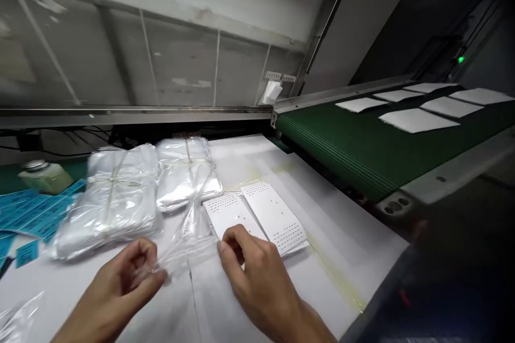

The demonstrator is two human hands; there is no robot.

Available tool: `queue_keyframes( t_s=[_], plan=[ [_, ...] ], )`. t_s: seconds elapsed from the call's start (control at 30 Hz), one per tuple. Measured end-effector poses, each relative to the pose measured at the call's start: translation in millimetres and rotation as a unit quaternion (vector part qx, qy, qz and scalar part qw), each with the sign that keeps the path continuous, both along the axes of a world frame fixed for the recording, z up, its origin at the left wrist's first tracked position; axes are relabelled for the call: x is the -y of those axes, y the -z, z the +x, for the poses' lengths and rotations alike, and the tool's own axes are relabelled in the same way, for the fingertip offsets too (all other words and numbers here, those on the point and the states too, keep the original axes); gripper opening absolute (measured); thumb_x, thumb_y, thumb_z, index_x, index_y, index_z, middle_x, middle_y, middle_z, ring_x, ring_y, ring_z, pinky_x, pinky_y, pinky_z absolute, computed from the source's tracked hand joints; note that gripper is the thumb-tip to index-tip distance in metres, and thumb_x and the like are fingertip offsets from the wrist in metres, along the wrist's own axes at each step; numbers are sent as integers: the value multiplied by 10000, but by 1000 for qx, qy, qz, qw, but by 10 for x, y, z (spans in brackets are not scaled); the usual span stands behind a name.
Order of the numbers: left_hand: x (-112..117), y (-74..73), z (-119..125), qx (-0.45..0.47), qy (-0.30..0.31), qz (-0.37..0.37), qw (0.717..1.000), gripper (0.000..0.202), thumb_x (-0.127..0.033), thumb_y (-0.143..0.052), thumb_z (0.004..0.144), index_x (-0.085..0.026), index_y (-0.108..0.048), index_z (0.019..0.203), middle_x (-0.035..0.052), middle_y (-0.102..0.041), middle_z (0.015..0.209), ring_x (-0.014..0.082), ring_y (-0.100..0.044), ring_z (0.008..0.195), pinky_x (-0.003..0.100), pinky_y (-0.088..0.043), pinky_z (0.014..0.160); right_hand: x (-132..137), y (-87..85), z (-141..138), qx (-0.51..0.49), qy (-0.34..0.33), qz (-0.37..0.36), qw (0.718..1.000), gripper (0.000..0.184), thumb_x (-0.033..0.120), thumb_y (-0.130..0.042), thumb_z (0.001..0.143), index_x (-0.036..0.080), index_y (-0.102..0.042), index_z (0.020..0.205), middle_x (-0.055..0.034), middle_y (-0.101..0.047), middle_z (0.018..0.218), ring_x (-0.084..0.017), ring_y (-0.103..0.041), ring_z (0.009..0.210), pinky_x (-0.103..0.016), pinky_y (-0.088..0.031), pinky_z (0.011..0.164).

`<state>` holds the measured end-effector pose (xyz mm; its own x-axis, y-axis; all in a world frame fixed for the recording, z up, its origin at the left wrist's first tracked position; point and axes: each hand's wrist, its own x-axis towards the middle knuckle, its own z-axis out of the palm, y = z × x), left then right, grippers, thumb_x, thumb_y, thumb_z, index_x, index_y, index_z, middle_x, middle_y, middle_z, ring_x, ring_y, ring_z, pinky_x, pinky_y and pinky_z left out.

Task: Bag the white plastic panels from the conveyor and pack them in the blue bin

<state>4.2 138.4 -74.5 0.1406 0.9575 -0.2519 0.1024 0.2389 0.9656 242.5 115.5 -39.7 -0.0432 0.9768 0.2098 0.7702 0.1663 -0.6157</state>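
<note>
My left hand (129,284) is closed on a crumpled clear plastic bag (189,252), its fingers curled round one end. The bag stretches across to my right hand (251,265), where thumb and forefinger pinch its other end. Part of the thin film runs up toward the bundles behind. Just beyond my right hand lie white printed sheets (276,217), side by side, with rows of dark dashes; my knuckles cover part of the left one. Two bundles of clear plastic bags, the left bundle (132,195) and the right bundle (181,193), are each tied crosswise with string.
A green conveyor belt (338,144) at the right carries several flat white pieces (418,119). Blue printed sheets (40,209) and a squat bottle with a metal cap (45,177) are at the left. White paper with yellowish tape (341,284) covers the table.
</note>
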Motion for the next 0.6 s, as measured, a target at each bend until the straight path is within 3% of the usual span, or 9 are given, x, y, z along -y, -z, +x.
queue_keyframes(
  t_s=[0.03, 0.07, 0.1, 0.17, 0.2, 0.33, 0.47, 0.6],
  plan=[
    [60, 10, -8, -58, -16, 38, 997, 358, -463, -762, 555, -230, -555, 730, -30, -544, 604, 158, -534, 571, 243, -443, 524, 31, -21, 108, -18, 20, -52, 998, 157, 340, -478, 888, 233, -559, 968, -3, -632, 829, -149, -583, 740, -261, -430, 666],
    [109, 41, -26, -101, -39, 68, 992, 356, -498, -721, 607, -229, -574, 788, -37, -532, 573, 155, -531, 560, 230, -421, 512, 25, -34, 260, -29, 82, -97, 991, 264, 408, -544, 848, 260, -546, 1066, -11, -639, 968, -171, -592, 889, -278, -447, 780],
    [149, 87, -49, -119, -63, 85, 987, 383, -539, -669, 654, -226, -590, 861, -46, -513, 531, 160, -530, 547, 233, -417, 517, -12, -37, 445, -20, 165, -99, 981, 402, 462, -529, 850, 245, -483, 1185, -58, -590, 1135, -209, -545, 1043, -338, -417, 892],
    [210, 206, -97, -110, -86, 89, 986, 473, -588, -563, 736, -207, -585, 1015, -65, -468, 451, 174, -538, 527, 258, -443, 562, -144, -12, 851, -8, 254, -140, 957, 583, 481, -515, 858, 147, -366, 1312, -173, -473, 1288, -285, -480, 1147, -460, -393, 937],
    [235, 267, -115, -98, -86, 87, 988, 517, -599, -524, 762, -192, -572, 1078, -74, -450, 422, 176, -533, 509, 275, -458, 591, -219, 15, 1035, -7, 273, -174, 946, 591, 454, -554, 847, 128, -377, 1308, -175, -488, 1266, -286, -514, 1107, -477, -420, 908],
    [332, 439, -114, -60, -75, 95, 991, 612, -610, -486, 785, -154, -541, 1190, -63, -512, 422, 173, -529, 498, 309, -485, 641, -457, 156, 1399, 0, 278, -264, 924, 372, 345, -564, 874, 180, -508, 1202, -83, -530, 1225, -226, -562, 1037, -448, -477, 862],
    [443, 528, -27, 42, -71, 92, 992, 699, -598, -506, 779, -137, -455, 1302, -42, -566, 464, 189, -573, 508, 292, -473, 535, -574, 212, 1326, -13, 255, -335, 907, 331, 334, -562, 878, 168, -532, 1162, -75, -564, 1164, -208, -586, 981, -418, -502, 820],
    [525, 575, 44, 135, -110, 88, 981, 701, -585, -509, 787, -187, -409, 1355, -55, -555, 499, 176, -601, 513, 285, -499, 541, -606, 162, 1246, -54, 238, -375, 894, 315, 333, -562, 879, 160, -543, 1142, -72, -578, 1135, -197, -597, 949, -399, -511, 798]
  ],
)
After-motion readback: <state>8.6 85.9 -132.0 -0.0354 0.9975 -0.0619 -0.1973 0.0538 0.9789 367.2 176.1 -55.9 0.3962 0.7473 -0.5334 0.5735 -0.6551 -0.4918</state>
